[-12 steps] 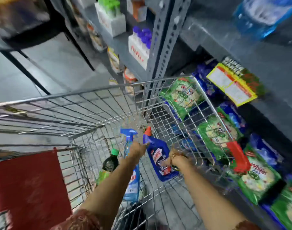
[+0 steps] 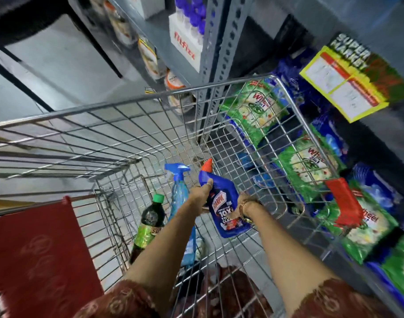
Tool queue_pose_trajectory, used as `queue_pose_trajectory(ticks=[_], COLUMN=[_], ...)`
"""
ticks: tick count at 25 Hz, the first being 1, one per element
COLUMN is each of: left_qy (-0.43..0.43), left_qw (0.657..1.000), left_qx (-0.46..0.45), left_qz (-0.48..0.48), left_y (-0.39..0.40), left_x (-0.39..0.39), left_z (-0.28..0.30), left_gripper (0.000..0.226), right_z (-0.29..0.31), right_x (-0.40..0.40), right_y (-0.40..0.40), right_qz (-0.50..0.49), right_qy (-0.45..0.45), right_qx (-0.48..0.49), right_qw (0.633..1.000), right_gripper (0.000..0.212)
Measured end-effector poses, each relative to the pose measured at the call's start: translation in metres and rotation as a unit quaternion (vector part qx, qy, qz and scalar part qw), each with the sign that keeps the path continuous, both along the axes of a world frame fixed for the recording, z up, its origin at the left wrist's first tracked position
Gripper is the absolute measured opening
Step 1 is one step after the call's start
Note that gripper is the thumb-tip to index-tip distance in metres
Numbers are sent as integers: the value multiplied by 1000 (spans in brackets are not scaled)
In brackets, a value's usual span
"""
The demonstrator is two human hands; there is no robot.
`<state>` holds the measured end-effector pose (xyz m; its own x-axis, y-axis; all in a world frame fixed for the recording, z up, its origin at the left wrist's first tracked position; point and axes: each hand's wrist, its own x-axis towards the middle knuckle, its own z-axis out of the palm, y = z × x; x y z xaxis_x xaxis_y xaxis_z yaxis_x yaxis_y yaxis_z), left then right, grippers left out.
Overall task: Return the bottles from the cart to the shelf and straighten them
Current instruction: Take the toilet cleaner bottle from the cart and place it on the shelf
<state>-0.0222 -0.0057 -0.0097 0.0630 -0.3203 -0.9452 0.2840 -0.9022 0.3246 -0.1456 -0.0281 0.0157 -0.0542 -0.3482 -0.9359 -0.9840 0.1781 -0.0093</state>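
I look down into a wire shopping cart (image 2: 132,104). A dark blue toilet-cleaner bottle (image 2: 221,198) with a red angled cap is held above the cart floor. My left hand (image 2: 199,193) grips its neck. My right hand (image 2: 240,208) is closed on its lower right side, partly hidden behind the bottle. Left of it in the cart stand a light blue spray bottle (image 2: 179,187) and a dark bottle with a green cap (image 2: 150,219); my left forearm covers the spray bottle's lower part.
Grey metal shelving (image 2: 217,42) stands beyond and to the right of the cart. Green and blue detergent packs (image 2: 308,164) fill the low shelf on the right. A white box of purple-capped bottles (image 2: 187,37) sits higher up. A red cart flap (image 2: 36,249) is at lower left.
Both hands have lifted the dark blue bottle slightly and it sits more upright between them. My view has tilted closer to the cart and shelf.
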Motion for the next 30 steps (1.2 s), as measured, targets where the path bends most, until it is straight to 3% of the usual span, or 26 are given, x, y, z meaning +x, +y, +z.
queue_pose_trajectory(ticks=[6, 11, 16, 19, 20, 30], left_qy=[-9, -41, -73, -80, -79, -58], left_qw=[997, 983, 942, 917, 911, 853], left_qx=[-72, -181, -327, -389, -404, -505], left_qz=[-4, -8, -16, -26, -33, -120], left_y=[1, 4, 25, 42, 45, 72], left_x=[19, 19, -8, -36, -46, -161], left_z=[56, 158, 275, 334, 347, 440], left_gripper=[39, 46, 22, 23, 24, 25], right_z=[47, 120, 237, 291, 302, 385], right_x=[7, -4, -36, -67, -78, -192], right_y=[-1, 10, 46, 70, 74, 134], right_qz=[-2, -28, -57, -82, -87, -198], right_qy=[-52, -151, -239, -250, -260, -296], right_qx=[-39, -164, -309, -386, -410, -526], right_qw=[998, 974, 919, 884, 870, 772], right_gripper=[73, 75, 109, 64, 58, 50])
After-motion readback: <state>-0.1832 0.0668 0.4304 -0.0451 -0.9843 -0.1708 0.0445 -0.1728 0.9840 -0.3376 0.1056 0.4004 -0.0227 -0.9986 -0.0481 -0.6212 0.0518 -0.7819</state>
